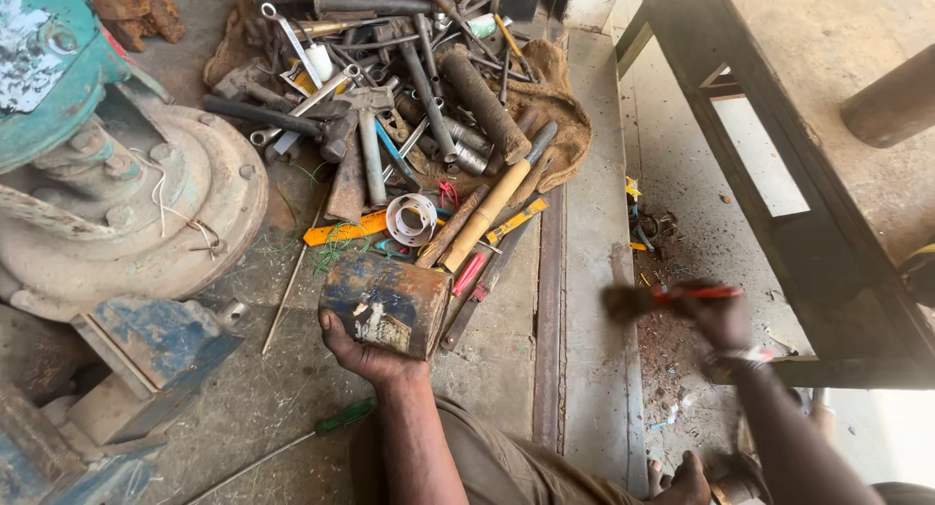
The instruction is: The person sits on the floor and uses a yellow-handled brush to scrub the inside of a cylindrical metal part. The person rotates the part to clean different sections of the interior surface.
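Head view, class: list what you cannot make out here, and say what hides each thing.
1. Red-handled tool in the right hand: motion blur hides its working end.
2. Dented blue can in the left hand: its contents face away.
3. Green machine: cut off by the left edge.

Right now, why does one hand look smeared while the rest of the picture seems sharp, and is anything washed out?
In the head view, the right hand and the red-handled tool it grips are motion-blurred; the left hand on the rusty blue tin and the tool pile are sharp. Daylight washes out the lower right corner, and the wide lens bends the edges.
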